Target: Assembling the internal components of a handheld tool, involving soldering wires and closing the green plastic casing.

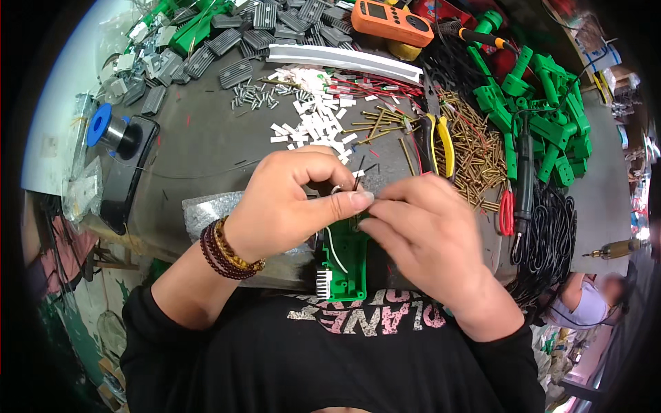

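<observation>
Soft, even light fills the table (200,138); glints fleck the clear plastic (206,212); fisheye distortion curves the edges, corners black.

Left hand (275,196), right hand (435,237) close, fingers (396,215) bent

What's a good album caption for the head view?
Left hand and right hand, close together at an open green casing, yellow-and-black pliers lying beyond.

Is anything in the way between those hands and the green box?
Nothing I can see. The left hand and right hand are right at the far end of the green box. A white wire runs down over its inside, but doesn't block them.
</observation>
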Demonstrator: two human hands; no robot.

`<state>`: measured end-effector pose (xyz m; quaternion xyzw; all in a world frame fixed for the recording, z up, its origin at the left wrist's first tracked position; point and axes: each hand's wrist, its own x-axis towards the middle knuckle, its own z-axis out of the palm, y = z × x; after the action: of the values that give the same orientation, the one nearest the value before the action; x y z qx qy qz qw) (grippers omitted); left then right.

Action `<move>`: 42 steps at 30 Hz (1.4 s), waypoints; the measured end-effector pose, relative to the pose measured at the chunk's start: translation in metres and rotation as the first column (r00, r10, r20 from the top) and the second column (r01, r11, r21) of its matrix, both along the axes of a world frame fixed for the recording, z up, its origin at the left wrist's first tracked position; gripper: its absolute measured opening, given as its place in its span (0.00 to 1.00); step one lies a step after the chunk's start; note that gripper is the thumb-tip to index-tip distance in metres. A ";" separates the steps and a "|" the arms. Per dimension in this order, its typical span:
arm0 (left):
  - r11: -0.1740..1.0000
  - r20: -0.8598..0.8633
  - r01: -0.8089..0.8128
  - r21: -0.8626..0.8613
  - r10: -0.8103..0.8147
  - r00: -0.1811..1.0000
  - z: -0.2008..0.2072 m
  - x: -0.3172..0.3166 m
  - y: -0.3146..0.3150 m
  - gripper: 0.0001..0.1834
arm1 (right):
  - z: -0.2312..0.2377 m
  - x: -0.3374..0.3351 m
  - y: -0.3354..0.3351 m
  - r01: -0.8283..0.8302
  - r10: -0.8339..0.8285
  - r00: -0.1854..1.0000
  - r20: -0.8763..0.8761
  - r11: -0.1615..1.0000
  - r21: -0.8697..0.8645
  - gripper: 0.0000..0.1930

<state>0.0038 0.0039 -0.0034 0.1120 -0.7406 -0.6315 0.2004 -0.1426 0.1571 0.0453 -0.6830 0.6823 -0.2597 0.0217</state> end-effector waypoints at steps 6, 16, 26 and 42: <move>0.983 -0.135 -0.010 0.185 0.035 0.990 -0.010 0.003 -0.003 0.09 | -0.032 0.007 -0.017 0.030 -0.005 0.949 0.315 0.997 -0.076 0.06; 0.969 -0.472 0.108 0.221 0.010 0.881 0.020 0.053 -0.032 0.21 | -0.036 0.005 -0.005 0.101 -0.118 0.797 0.593 0.993 0.062 0.05; 0.931 0.078 -0.254 -0.260 0.283 0.956 0.013 0.013 0.022 0.05 | -0.039 0.007 -0.001 0.135 -0.092 0.714 0.694 0.991 -0.008 0.06; 0.969 -0.105 -0.223 -0.102 0.213 0.971 -0.008 0.011 0.012 0.06 | -0.030 0.009 -0.019 0.053 -0.060 0.829 0.556 0.998 0.029 0.05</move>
<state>0.0146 0.0158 -0.0115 0.1517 -0.7481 -0.5674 0.3089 -0.1340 0.1384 0.0149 -0.5575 0.6678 -0.4435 0.2156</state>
